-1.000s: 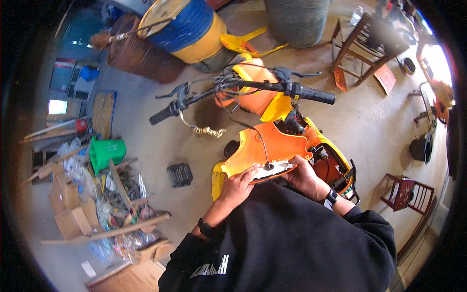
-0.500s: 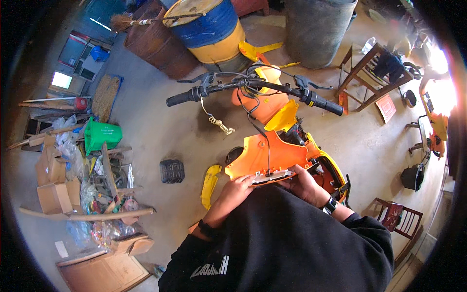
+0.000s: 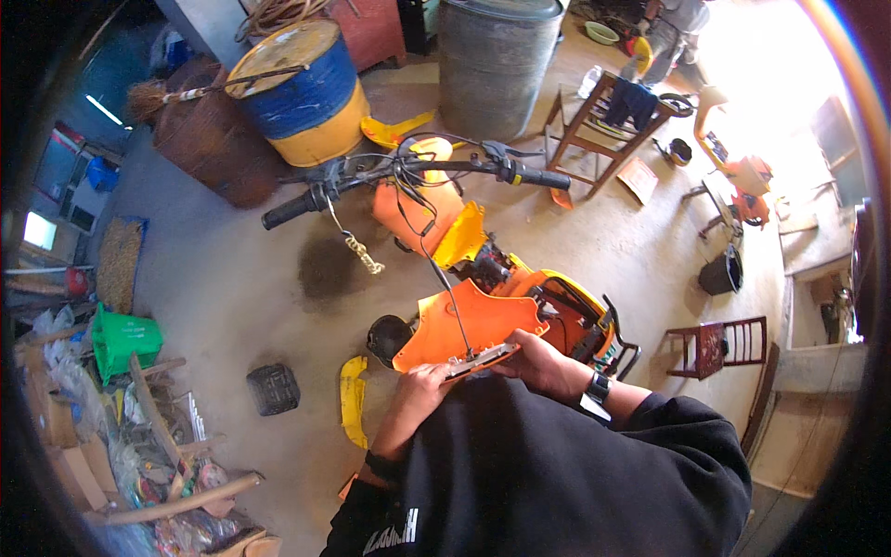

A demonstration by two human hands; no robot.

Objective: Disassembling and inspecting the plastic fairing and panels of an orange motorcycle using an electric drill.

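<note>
An orange plastic fairing panel (image 3: 473,316) is tilted up in front of my body. My left hand (image 3: 425,390) grips its near left edge, and my right hand (image 3: 548,364) holds the near right edge; some fingertips are hidden beneath. Along that edge runs a pale, narrow strip (image 3: 478,358), joined to a black cable (image 3: 444,278) that leads up to the handlebar (image 3: 371,176). The bar belongs to a partly stripped orange and yellow scooter (image 3: 561,297). Yellow trim (image 3: 461,237) and an orange front cover (image 3: 413,215) lie between bar and panel. A coiled cream cable (image 3: 362,252) dangles at left.
A yellow curved panel (image 3: 353,401) and a black crate (image 3: 273,389) lie on the floor at left, beyond them a scrap pile with a green bin (image 3: 125,342). Drums (image 3: 297,93) stand at the back. Wooden chairs (image 3: 608,125) and a black bucket (image 3: 722,271) are rightward.
My view has swung to the right, so the surroundings appear farther left. A person by the bright opening now shows more clearly. Both hands keep their hold on the panel.
</note>
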